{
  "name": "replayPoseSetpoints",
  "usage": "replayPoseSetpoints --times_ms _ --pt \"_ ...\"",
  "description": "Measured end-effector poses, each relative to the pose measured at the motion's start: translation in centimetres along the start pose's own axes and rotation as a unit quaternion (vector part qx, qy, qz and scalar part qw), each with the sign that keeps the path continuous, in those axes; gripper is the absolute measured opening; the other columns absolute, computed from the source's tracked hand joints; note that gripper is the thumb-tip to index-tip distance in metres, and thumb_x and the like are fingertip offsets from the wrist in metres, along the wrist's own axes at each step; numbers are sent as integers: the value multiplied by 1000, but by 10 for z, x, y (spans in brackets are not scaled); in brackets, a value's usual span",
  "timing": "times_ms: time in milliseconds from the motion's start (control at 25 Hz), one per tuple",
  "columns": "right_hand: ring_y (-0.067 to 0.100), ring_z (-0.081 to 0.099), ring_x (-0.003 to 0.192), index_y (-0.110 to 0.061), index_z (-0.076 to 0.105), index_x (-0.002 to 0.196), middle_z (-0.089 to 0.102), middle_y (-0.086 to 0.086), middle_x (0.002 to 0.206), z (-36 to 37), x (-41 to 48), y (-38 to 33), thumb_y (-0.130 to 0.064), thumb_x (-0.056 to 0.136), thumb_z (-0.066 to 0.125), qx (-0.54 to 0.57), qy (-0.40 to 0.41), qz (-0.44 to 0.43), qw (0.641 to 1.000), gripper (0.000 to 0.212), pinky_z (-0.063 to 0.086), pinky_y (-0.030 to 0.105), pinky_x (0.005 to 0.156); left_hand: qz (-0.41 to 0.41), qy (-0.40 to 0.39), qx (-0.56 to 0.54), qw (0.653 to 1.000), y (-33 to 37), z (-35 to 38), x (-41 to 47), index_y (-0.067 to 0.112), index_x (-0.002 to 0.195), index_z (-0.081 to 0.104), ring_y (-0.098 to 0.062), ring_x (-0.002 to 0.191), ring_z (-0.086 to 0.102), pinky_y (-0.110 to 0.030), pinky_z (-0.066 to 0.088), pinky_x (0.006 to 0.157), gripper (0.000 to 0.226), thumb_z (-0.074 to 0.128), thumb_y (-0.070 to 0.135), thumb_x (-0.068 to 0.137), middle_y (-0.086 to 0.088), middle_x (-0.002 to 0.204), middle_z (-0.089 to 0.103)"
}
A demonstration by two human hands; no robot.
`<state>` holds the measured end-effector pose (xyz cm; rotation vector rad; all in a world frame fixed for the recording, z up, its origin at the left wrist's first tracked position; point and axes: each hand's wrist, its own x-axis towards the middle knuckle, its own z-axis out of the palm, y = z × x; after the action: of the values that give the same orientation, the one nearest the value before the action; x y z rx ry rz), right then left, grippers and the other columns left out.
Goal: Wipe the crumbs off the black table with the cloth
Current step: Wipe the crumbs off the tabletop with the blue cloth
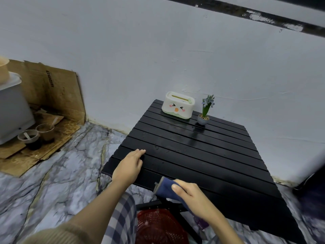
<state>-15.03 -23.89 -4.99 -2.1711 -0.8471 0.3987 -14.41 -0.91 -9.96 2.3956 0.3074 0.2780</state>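
The black slatted table (202,155) stands against the white wall. My right hand (193,196) grips a dark blue cloth (165,188) at the table's near edge. My left hand (129,167) lies flat, fingers together, on the near left corner of the table and holds nothing. A few tiny specks (156,147) show on the slats just beyond my left fingertips; they are too small to tell apart as crumbs or droplets.
A white tissue box with a cartoon face (178,105) and a small potted blue flower (204,111) stand at the table's far edge. A red plastic basket (158,226) sits on the floor under the near edge. Cardboard and paper cups (37,136) lie at left.
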Motion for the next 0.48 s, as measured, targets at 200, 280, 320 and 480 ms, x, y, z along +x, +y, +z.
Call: replayPoseSetpoints --times_ms 200,280,320,480 --pt "-6 58 78 -28 65 94 72 1 87 -26 -5 3 -30 94 43 55 125 37 990 22 42 20 74 -1 1 3 1000 0 1 -1 26 137 38 -12 138 32 -28 31 108 47 32 15 92 -1 149 36" --pt "-16 57 75 -25 63 95 67 -10 86 -21 -8 -2 -27 94 44 -17 54 35 998 19 41 13 71 1 4 2 1000 0 1 -1 26 137 38 -12 138 32 -28 31 109 47 33 14 92 -1 149 37" --pt "-15 57 74 -27 60 94 65 -14 83 -14 -10 -2 -28 94 43 -42 21 34 998 17 40 12 69 1 5 2 1000 0 0 -1 25 137 39 -12 138 32 -28 30 109 47 33 14 92 -1 149 37" --pt "-8 62 83 -34 63 94 73 -11 90 -11 -14 1 -27 94 44 29 110 46 992 21 45 15 73 2 6 0 1000 -1 1 -1 26 137 39 -11 138 32 -28 31 109 46 33 15 92 -1 149 37"
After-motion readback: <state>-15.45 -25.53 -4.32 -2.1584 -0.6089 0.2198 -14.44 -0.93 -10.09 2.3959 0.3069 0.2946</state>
